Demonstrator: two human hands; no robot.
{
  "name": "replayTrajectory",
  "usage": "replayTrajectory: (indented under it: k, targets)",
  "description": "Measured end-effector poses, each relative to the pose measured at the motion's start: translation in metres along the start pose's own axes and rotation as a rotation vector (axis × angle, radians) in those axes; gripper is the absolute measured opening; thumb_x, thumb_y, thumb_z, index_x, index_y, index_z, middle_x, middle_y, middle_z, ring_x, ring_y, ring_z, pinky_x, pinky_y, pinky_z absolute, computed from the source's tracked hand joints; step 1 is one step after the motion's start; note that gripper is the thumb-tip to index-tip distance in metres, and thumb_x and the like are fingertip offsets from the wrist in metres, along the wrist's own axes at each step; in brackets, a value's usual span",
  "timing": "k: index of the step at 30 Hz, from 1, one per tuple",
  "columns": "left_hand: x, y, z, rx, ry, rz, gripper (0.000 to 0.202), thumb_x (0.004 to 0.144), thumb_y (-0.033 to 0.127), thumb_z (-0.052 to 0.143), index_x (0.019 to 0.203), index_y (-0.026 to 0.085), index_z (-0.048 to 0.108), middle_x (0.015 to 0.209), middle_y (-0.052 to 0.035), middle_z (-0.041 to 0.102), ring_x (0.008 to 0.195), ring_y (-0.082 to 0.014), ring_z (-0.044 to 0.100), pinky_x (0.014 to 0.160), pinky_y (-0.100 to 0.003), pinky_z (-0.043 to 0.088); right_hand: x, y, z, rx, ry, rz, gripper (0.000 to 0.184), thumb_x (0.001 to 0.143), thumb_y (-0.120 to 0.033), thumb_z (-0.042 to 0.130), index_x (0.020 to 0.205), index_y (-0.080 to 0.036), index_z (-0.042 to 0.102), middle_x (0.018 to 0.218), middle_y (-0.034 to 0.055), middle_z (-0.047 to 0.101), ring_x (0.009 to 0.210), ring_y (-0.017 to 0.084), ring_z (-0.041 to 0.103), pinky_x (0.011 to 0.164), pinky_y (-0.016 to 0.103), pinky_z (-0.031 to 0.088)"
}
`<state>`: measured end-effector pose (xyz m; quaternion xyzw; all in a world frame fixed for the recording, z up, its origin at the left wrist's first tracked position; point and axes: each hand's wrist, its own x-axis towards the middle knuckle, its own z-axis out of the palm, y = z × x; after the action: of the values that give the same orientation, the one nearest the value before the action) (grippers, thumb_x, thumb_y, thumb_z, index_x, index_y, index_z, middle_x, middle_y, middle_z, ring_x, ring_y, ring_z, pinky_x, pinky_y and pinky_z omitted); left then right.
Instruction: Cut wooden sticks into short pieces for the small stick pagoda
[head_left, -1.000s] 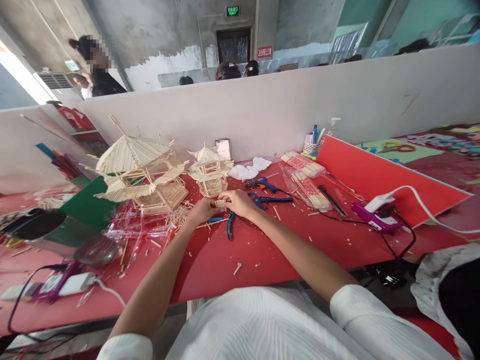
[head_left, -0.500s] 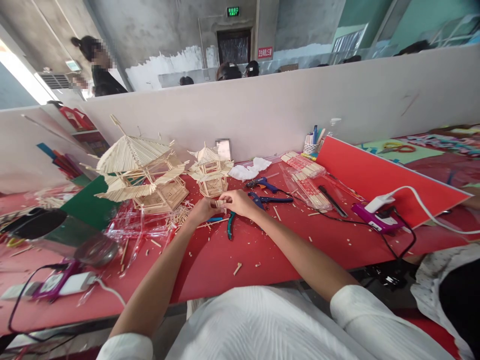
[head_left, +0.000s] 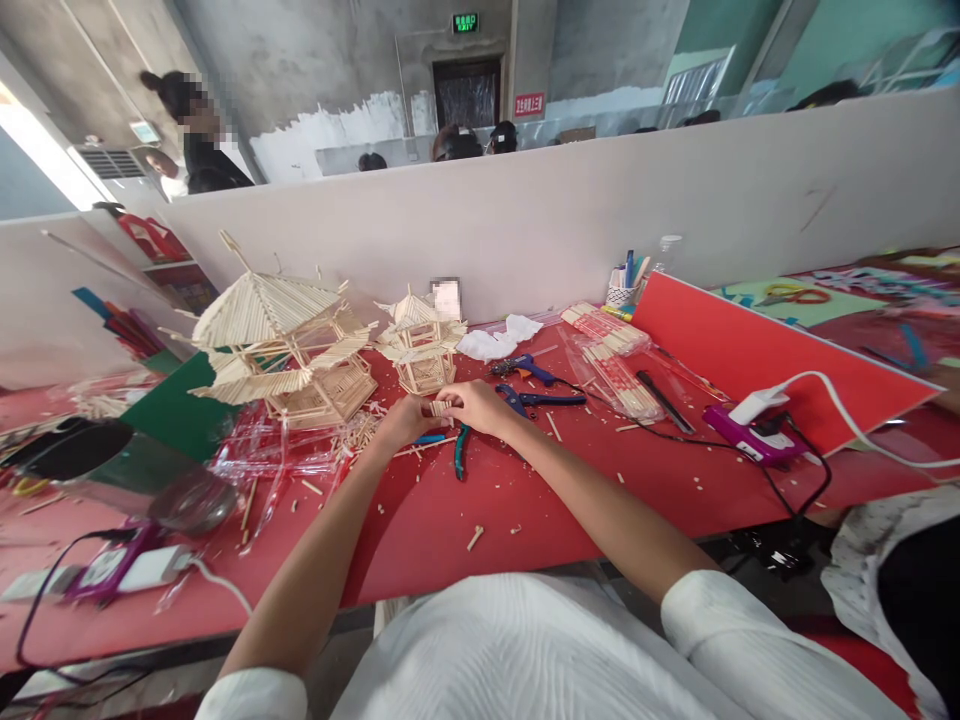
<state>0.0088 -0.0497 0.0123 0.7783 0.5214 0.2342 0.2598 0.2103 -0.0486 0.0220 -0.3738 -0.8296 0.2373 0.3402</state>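
Between my two hands is a small row of short wooden sticks (head_left: 441,408), pale and set side by side. My left hand (head_left: 405,420) grips its left end, and my right hand (head_left: 476,406) pinches it from the right. Right behind them stands a small stick pavilion (head_left: 420,340). A larger stick pavilion (head_left: 277,340) with a pointed roof is to the left. Teal-handled pliers (head_left: 460,452) lie just below my hands, beside a blue item (head_left: 430,439) partly covered by my left hand. Blue cutters (head_left: 544,398) and a blue glue gun (head_left: 525,366) rest to the right.
Bundles of sticks (head_left: 622,375) in plastic lie right of the tools, near a leaning red board (head_left: 765,360). Purple power strips (head_left: 754,438) sit on both sides. A clear jar (head_left: 142,480) lies at left. Stick scraps dot the red table (head_left: 540,520). A white partition (head_left: 525,230) runs behind.
My hands and the row of sticks stay almost in place. At the far right edge, another person's hand has moved slightly and a blue strip there shows more.
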Motion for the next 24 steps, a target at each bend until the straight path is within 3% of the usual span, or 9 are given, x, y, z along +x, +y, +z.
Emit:
replayTrajectory:
  k: [12, 24]
  targets:
    - [0.0004, -0.0029, 0.0037, 0.006, 0.006, 0.0, 0.043, 0.066, 0.055, 0.077, 0.075, 0.013, 0.076, 0.06, 0.0006, 0.063, 0.062, -0.0149, 0.055, 0.058, -0.022, 0.037, 0.0009, 0.0063, 0.0022, 0.021, 0.0, 0.003, 0.024, 0.079, -0.013, 0.073, 0.103, -0.019, 0.075, 0.088, 0.0047, 0.077, 0.08, 0.017, 0.071, 0.071, 0.023, 0.049]
    - [-0.0013, -0.0004, 0.0051, -0.008, 0.015, -0.052, 0.047, 0.063, 0.059, 0.077, 0.072, 0.013, 0.075, 0.051, 0.0036, 0.05, 0.058, -0.0125, 0.05, 0.054, -0.022, 0.032, -0.0017, 0.0023, -0.0014, 0.004, -0.038, 0.038, 0.011, 0.081, -0.015, 0.072, 0.091, -0.017, 0.075, 0.08, 0.0033, 0.075, 0.072, 0.015, 0.067, 0.065, 0.021, 0.042]
